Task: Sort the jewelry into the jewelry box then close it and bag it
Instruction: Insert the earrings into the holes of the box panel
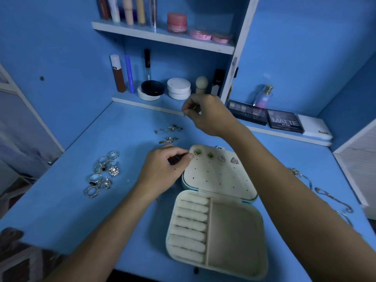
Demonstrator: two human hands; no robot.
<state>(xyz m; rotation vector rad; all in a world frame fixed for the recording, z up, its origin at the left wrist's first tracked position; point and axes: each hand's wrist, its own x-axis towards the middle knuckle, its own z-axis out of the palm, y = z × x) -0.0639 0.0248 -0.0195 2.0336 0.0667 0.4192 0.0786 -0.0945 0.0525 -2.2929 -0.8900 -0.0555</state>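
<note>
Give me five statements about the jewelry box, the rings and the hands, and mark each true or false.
1. The jewelry box lies open. True.
2. Four earrings sit in the top row of the lid panel. True.
3. The rings are already slotted into the ring rolls. False: they lie loose on the table, left of the box; the rolls are empty.
4. The left hand is at the lid's corner. True.
5. The right hand rests in the box's large compartment. False: it is raised beyond the box, pinching something small.

"MATTE" reads on the dark eyeshadow palette (pixel 285 121); "SB" on the perfume bottle (pixel 263 97); other lettering too blurred.
</note>
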